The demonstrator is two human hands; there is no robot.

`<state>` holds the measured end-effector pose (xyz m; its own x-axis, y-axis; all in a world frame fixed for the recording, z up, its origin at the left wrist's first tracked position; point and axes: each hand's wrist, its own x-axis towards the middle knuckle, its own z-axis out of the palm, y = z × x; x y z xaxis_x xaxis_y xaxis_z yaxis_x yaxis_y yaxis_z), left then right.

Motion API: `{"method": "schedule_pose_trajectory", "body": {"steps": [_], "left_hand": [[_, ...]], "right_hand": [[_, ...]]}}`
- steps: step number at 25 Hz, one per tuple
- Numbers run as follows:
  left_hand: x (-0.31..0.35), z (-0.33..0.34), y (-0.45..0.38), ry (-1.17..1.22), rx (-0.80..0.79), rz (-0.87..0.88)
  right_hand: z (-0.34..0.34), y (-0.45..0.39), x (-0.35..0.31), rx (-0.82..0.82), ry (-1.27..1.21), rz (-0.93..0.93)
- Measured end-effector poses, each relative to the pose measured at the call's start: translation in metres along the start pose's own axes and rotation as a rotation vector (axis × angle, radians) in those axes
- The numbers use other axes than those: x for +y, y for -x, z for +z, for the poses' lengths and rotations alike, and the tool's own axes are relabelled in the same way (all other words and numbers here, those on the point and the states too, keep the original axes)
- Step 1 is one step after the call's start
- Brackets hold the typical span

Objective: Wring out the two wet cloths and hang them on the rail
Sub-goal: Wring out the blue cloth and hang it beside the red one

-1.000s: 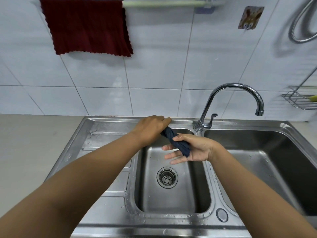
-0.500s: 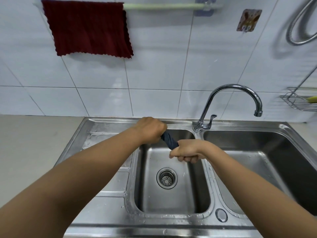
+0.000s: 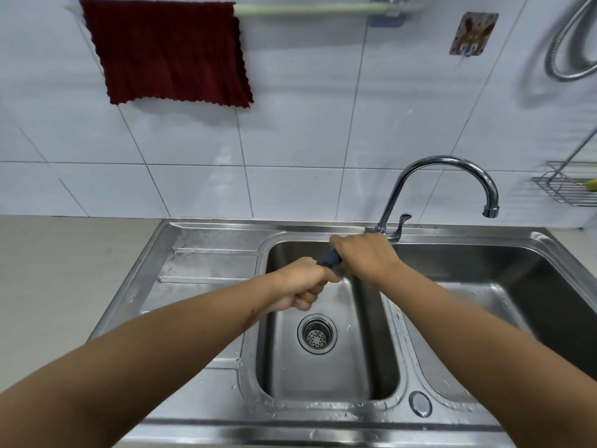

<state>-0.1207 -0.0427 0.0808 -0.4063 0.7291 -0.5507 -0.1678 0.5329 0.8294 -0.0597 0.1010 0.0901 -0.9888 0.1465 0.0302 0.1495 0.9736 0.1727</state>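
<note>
A dark blue cloth point(image 3: 329, 259), twisted into a tight roll, stretches between my two fists above the small middle basin point(image 3: 326, 373). My left hand point(image 3: 298, 286) grips its near end, knuckles turned down. My right hand point(image 3: 363, 258) grips the far end, close to the tap base. Only a short piece of the cloth shows between the fists. A dark red cloth point(image 3: 168, 53) hangs spread over the left part of the pale green rail point(image 3: 307, 8) high on the tiled wall.
The chrome tap point(image 3: 436, 176) arches right over the large right basin point(image 3: 504, 286). A drainboard point(image 3: 206, 263) lies left of the basins, then a beige counter point(image 3: 64, 279). A wire rack point(image 3: 568, 185), a hose and a wall hook point(image 3: 473, 33) are at upper right.
My right hand closed on the cloth, then moved up and back toward the tap. My left hand dropped nearer and turned over, so the cloth's slant reversed and it twisted tighter.
</note>
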Motion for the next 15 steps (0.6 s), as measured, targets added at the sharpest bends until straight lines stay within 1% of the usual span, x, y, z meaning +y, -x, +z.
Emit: {"method": "schedule_pose_trajectory", "body": {"steps": [3, 5, 11, 15], "left_hand": [[0.002, 0.014, 0.002, 0.325, -0.045, -0.008], [0.006, 0.020, 0.004, 0.468, -0.078, -0.012], [0.015, 0.028, 0.010, 0.644, -0.127, -0.005], [0.018, 0.029, 0.014, 0.709, -0.151, 0.007]], "right_hand": [[0.003, 0.003, 0.000, 0.114, -0.110, 0.050], [0.005, 0.005, 0.001, 0.172, -0.224, 0.097], [0.007, 0.008, -0.003, 0.273, -0.405, 0.140], [0.002, 0.007, -0.006, 0.331, -0.428, 0.137]]}}
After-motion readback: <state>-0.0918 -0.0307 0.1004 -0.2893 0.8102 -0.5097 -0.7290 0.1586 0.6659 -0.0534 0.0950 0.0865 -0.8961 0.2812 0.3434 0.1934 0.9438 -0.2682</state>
